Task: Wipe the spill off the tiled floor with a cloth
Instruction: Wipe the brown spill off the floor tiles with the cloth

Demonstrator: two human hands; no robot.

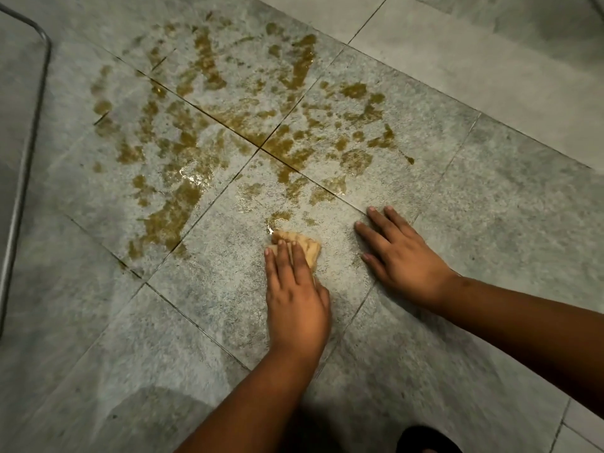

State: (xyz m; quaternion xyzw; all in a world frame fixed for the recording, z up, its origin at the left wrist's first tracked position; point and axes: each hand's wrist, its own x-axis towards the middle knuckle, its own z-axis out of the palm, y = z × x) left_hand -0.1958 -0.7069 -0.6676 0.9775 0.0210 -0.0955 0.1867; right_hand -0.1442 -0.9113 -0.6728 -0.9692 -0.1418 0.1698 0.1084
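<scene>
A brownish-yellow spill (228, 125) lies smeared in patches over several grey speckled floor tiles (202, 289), wet and glinting in places. My left hand (294, 289) presses flat on a small tan cloth (307, 245) at the spill's near edge; the cloth's far end sticks out past my fingertips. My right hand (398, 253) rests flat on the tile to the right of the cloth, fingers spread, holding nothing. The tile around the cloth looks damp but free of brown patches.
A thin metal rod or frame leg (29, 152) runs down the left side of the floor. Paler tiles (474, 60) lie at the top right. A dark shape (425, 439), perhaps a foot or shoe, shows at the bottom edge.
</scene>
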